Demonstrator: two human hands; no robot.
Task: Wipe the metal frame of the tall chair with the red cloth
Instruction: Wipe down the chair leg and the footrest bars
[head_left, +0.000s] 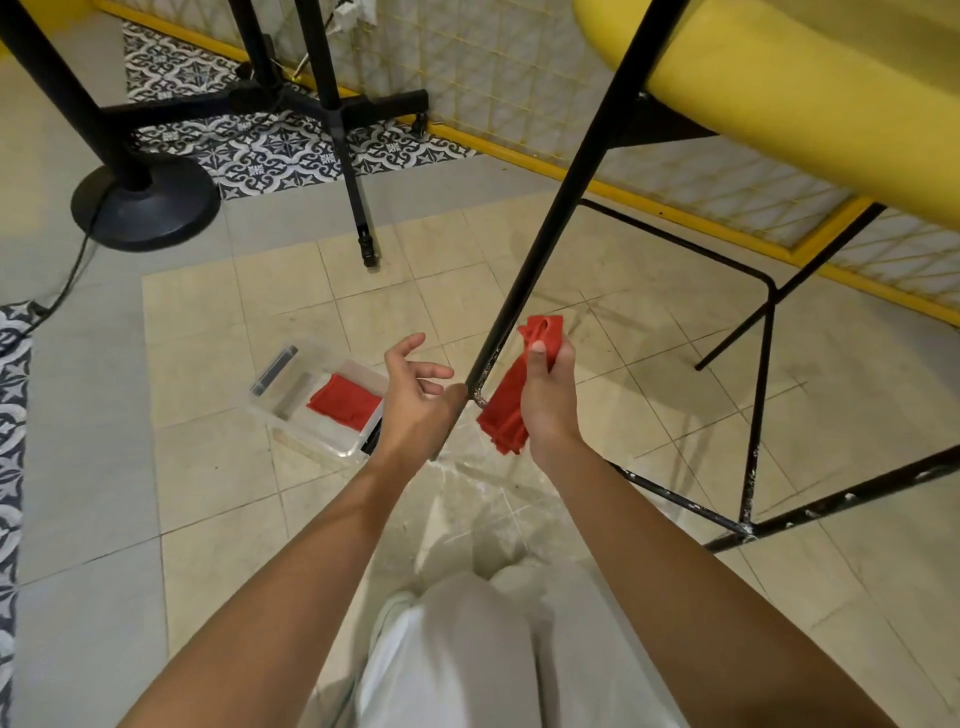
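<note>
The tall chair has a yellow seat (810, 88) and a thin black metal frame. Its front leg (566, 176) slants down to a chipped lower corner between my hands. My right hand (548, 400) grips a folded red cloth (506, 400) just right of that leg's lower end. My left hand (415, 395) hovers on the left of the same corner with fingers loosely curled and holds nothing. The low footrest bar (691, 247) and floor rails (841, 499) run to the right.
A clear plastic tray (291, 415) on the tiled floor holds a second red cloth (345, 402). A black round stand base (145, 208) with a cable and a black tripod leg (353, 187) stand behind. Yellow-edged mesh wall (519, 78) at the back.
</note>
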